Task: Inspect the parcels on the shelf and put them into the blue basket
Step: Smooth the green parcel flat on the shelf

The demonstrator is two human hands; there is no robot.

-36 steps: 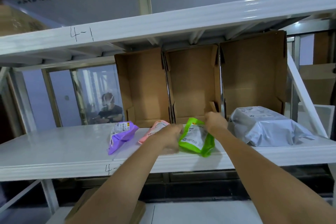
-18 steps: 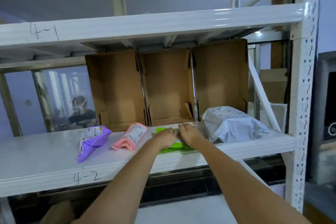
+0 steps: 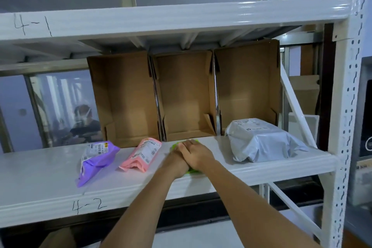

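Both hands [image 3: 189, 158] together, covering green parcel [image 3: 193, 171], shelf [image 3: 281, 169] edge.

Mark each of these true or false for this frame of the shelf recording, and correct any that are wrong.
1. Both hands rest on the green parcel. True: the left hand and right hand lie side by side on it, so only its edges show.
2. The grey parcel lies left of the purple one. False: the grey parcel is farthest right and the purple parcel farthest left.
3. The pink parcel lies between the purple and green parcels. True.
4. A parcel sits inside the middle cardboard box. False: the middle cardboard box shows nothing inside.
5. The blue basket stands on the shelf. False: no basket is in view; the shelf bears four parcels and three boxes.
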